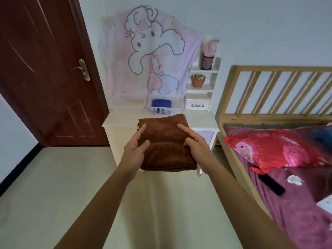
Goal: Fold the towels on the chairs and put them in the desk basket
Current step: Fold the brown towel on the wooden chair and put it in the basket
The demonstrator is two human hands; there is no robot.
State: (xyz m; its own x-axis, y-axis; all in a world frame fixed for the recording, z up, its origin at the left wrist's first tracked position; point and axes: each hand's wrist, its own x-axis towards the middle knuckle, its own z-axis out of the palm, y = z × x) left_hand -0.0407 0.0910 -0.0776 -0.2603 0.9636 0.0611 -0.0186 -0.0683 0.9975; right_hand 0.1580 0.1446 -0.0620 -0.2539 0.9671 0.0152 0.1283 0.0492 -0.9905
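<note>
Both forearms reach in from the bottom of the frame. left hand [136,148] and right hand [195,144] each grip one side of the folded brown plush towel [165,141], thumb and forefinger on top, other fingers hidden underneath. Towel is carried in the air at frame centre, in front of the white wooden desk [122,119], not yet over it. Judgement: soft, light, limp, grippy pile, so it won't slip, but the layers will sag or unfold if one side lets go. Best hold is under both side edges, as now. Target is the white perforated plastic basket [162,110] on the desk top, just above the towel in frame. A folded blue towel [161,102] lies in it and takes up most of what shows. Brown bundle looks wider than the free gap, so it likely goes on top of the blue one. Edges to mind: desk front lip, basket rim, small white drawer unit [197,104] just right of the basket, pink cartoon-print cloth [152,56] hanging right behind it. Room: pale floor [53,177] at lower left gives space to step, wooden slatted bed frame [269,97] crowds the right, dark red door [45,69] at upper left is well apart.
</note>
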